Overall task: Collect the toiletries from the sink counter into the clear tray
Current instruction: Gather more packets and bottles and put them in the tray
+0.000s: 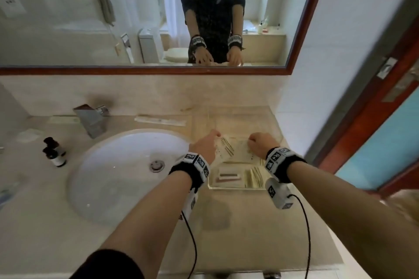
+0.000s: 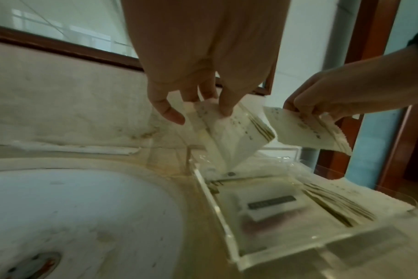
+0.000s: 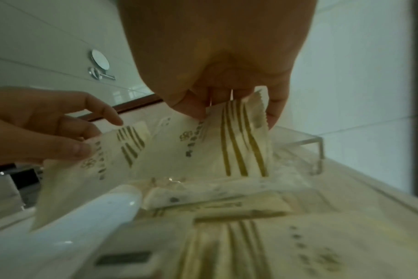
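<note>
Packets and a small box already lie in the clear rectangular acrylic tray point(image 1: 212, 186). Above it, left hand point(image 1: 205, 146) and right hand point(image 1: 260, 142) each pinch a cream gold-striped sachet point(image 2: 229, 130). Beyond the tray, a long wrapped packet point(image 1: 159, 120) and, far left of it, two dark bottles point(image 1: 54, 152) remain uncollected.

Tray point(image 1: 212, 184) right of sink point(image 1: 108, 179)

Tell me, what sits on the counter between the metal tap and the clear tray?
A long white paper-wrapped stick lies flat there, along the wall behind the white basin, between the metal tap and the clear plastic tray. The head view shows it.
</note>
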